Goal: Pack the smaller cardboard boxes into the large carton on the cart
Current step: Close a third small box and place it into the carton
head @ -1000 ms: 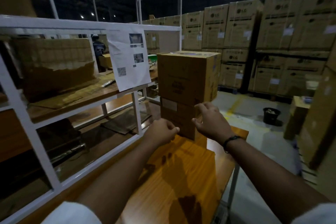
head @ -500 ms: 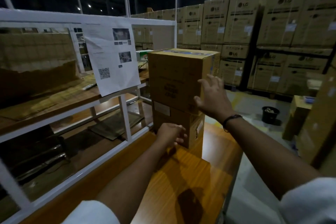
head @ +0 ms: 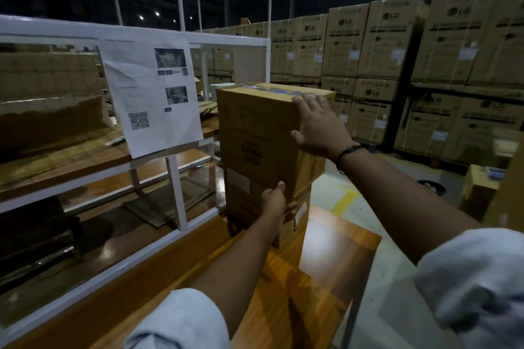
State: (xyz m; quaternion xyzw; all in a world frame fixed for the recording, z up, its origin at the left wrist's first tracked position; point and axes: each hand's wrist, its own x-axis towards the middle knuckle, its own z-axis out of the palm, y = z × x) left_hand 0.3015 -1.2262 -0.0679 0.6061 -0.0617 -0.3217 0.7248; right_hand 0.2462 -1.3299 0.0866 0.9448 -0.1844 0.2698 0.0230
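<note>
Two cardboard boxes are standing stacked at the far end of the wooden table (head: pixel 326 263), just beside the white frame (head: pixel 175 193). The upper box (head: pixel 255 133) is sitting upright on the lower box (head: pixel 241 207) and is overhanging it slightly on the right. The right hand (head: pixel 317 127) is pressing flat against the upper box at its near right corner; its fingers are spread and straight, with the fingertips reaching the taped top edge. The left hand (head: pixel 273 202) is gripping where the two boxes meet: its thumb is pointing up against the bottom edge of the upper box, and its fingers are curling round the near corner of the lower box. A printed sheet (head: pixel 153 93) is hanging on the frame. Stacked cartons (head: pixel 382 45) are lining the background.
</note>
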